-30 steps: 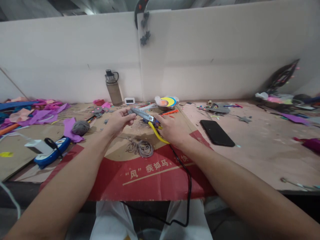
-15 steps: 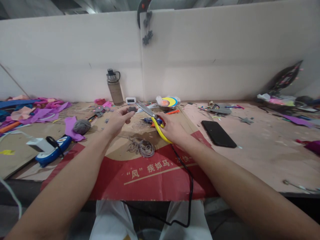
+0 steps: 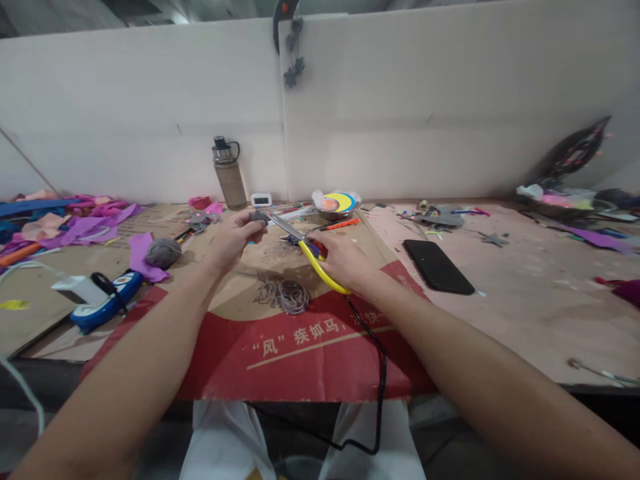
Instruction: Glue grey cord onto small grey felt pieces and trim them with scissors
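Between its thumb and fingers, my left hand (image 3: pixel 235 239) pinches a small dark grey piece of felt (image 3: pixel 259 217). My right hand (image 3: pixel 337 257) grips the yellow handles of a pair of scissors (image 3: pixel 320 272), with the blades (image 3: pixel 287 225) pointing up and left at the grey piece. The tips lie at the piece's edge; whether they touch it I cannot tell. Below the hands, a loose coil of grey yarn (image 3: pixel 293 297) rests on the cardboard. A blue tool, partly hidden behind the scissors, lies beyond them among small scraps.
Red-printed cardboard (image 3: pixel 225 363) covers the table before me. A grey yarn ball (image 3: pixel 163 253), a blue power strip (image 3: pixel 107 303) and purple felt scraps (image 3: pixel 95 227) are on the left. A black phone (image 3: pixel 439 267) lies right. Behind stand a bottle (image 3: pixel 230 177) and a bowl (image 3: pixel 336 212).
The scissors have moved slightly left and down with my right hand, and their blades look more closed. My left hand has shifted a little left, still pinching the grey piece.
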A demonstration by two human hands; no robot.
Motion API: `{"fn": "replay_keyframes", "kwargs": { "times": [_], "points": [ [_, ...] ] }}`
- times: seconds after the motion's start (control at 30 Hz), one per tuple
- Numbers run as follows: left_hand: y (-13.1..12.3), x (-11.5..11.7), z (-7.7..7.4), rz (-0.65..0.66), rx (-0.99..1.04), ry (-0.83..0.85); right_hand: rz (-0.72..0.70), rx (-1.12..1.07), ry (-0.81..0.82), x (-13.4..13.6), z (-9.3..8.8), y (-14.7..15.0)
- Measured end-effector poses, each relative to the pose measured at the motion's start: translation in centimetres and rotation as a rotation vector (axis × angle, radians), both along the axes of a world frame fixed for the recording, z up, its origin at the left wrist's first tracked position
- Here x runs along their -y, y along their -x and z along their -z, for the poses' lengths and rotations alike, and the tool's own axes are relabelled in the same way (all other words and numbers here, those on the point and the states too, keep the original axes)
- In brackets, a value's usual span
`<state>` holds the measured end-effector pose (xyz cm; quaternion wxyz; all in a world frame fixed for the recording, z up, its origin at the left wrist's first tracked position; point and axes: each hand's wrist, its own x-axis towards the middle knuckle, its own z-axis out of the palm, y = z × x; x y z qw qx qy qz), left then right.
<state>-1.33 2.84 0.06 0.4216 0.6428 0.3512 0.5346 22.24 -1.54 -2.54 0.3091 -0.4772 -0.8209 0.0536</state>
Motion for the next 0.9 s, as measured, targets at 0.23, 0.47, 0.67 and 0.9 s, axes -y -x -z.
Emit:
{"fn": "replay_keyframes", "kwargs": {
  "times": [0.23,0.47,0.67,0.9],
  "points": [
    [0.02,0.00,0.06,0.028,-0.016,-0.001,0.022,0.023,-0.011,-0.04,0.02,0.02],
    [0.07,0.12,-0.01,0.048,-0.021,-0.022,0.036,0.035,-0.024,0.07,-0.06,-0.03],
    [0.30,-0.15,0.07,0.058,-0.019,-0.024,0.052,0.064,-0.029,0.25,-0.12,0.03],
    [0.42,-0.26,0.13,0.061,-0.054,-0.041,0.065,0.077,-0.012,0.37,-0.37,0.09]
  ]
}}
